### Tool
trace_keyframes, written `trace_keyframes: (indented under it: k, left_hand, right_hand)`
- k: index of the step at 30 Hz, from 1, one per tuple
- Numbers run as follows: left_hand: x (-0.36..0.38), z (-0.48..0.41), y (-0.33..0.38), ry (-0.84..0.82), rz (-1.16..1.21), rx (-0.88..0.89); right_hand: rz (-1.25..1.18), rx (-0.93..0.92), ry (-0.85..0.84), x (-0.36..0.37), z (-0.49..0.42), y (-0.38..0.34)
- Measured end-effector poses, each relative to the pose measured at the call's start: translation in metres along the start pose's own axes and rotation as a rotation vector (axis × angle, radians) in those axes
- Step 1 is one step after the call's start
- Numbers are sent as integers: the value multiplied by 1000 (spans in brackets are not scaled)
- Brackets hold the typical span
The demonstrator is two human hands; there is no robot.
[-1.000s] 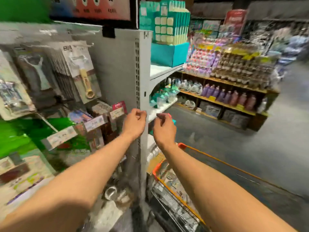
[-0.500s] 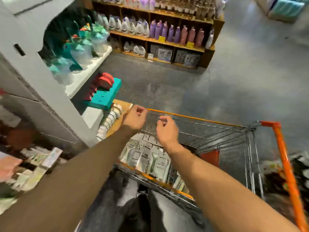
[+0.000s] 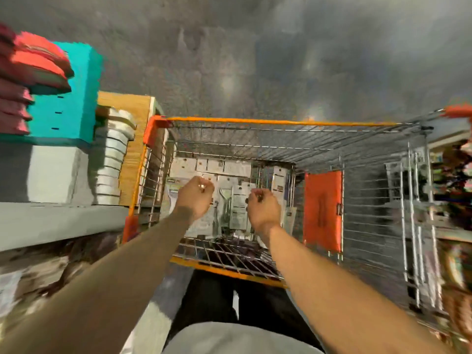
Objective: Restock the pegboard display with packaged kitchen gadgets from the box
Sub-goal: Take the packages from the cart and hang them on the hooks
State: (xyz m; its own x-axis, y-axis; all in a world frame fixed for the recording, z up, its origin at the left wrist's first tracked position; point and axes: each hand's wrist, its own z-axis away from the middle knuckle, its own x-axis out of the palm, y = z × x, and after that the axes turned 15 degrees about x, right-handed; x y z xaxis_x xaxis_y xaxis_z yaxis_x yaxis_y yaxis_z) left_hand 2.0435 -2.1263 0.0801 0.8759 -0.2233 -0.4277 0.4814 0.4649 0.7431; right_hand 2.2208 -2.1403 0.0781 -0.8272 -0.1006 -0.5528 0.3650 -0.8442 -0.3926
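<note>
Carded gadget packs (image 3: pixel 231 210) are piled flat at the cart's (image 3: pixel 278 121) 9 o'clock end; probably light, bendy, best pinched by the card edge. Above them the left hand (image 3: pixel 195 198) and right hand (image 3: pixel 263 208) are held, fingers curled, empty.

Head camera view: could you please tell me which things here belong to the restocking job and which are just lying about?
Part of the job:
- packaged gadgets lying in the wire cart
- left hand and right hand, both above the packages

Just lying about:
- teal box with red items on it
- stack of white discs beside the cart
</note>
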Motion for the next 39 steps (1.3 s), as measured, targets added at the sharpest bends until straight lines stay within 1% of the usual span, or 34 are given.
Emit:
trace_keyframes:
  k: [3,5,10,12,14,15,19,22,24,26,28,31,33,35,36,37,39]
  left_hand:
    - [23,-9,-17,-50,-58,-21]
    - [41,-20,-35,-96,-97,-33]
    - [88,-56,-92,-202,-92,-137]
    - [106,-75,-112,-203,-57,-196]
    - [125,-91,-125,-156,23,-267]
    - [135,-100,-132,-152,39,-286]
    - [170,-122,-146,-188,39,-244]
    - [181,-125,-142,-270,-27,-232]
    - [186,-126,-144,-246,-17,-242]
    - [188,-126,-144,-214,26,-233]
    - [188,-127,-141,-198,63,-248]
    - [184,-126,-139,-221,98,-236]
    - [184,-125,-142,-267,65,-211]
    - [183,-127,-149,-241,-5,-187]
    - [182,-128,-152,-208,-35,-182]
    - [181,-129,-156,-178,-58,-177]
    - [178,-131,-161,-141,-75,-173]
  right_hand:
    - [-13,85,-41,16,-26,21]
    - [24,151,-70,31,-50,38]
    - [139,243,-126,73,-107,83]
    - [167,281,-124,91,-133,99]
    - [144,313,-146,102,-152,110]
    - [141,308,-149,108,-162,114]
    - [125,295,-100,124,-192,118]
    - [102,293,-33,132,-205,123]
    - [94,278,-31,132,-207,126]
    - [75,240,-54,128,-205,127]
    - [47,162,-84,124,-199,127]
    - [-66,86,-213,117,-186,127]
    - [-58,41,-320,114,-179,127]
    - [-2,26,-362,115,-181,132]
    - [-2,32,-338,116,-183,135]
    - [-7,44,-273,120,-189,139]
    - [30,112,-82,125,-202,143]
